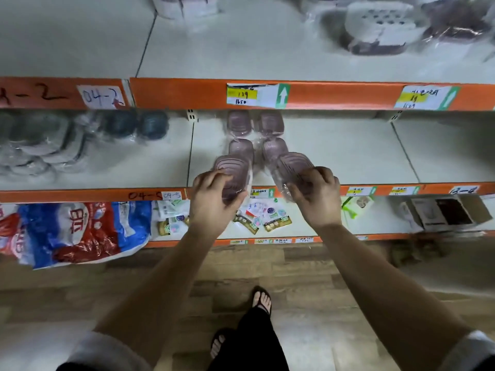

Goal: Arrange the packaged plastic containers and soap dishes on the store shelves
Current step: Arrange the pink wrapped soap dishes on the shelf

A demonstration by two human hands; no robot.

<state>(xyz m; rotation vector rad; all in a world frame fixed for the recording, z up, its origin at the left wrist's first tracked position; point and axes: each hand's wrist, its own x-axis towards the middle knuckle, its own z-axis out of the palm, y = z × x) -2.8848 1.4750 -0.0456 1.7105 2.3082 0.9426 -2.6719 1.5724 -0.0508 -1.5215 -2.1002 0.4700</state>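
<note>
Both hands busy: left hand grips a pink dish, right hand grips a second dish, both at the front of the middle shelf. Behind them four dishes sit in two neat rows, so I'd guess this is pair three, and the top-shelf pile looks unsorted

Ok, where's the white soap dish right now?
Head view, upper right: the white soap dish lies on the top shelf, left of a dark packaged dish.
</note>
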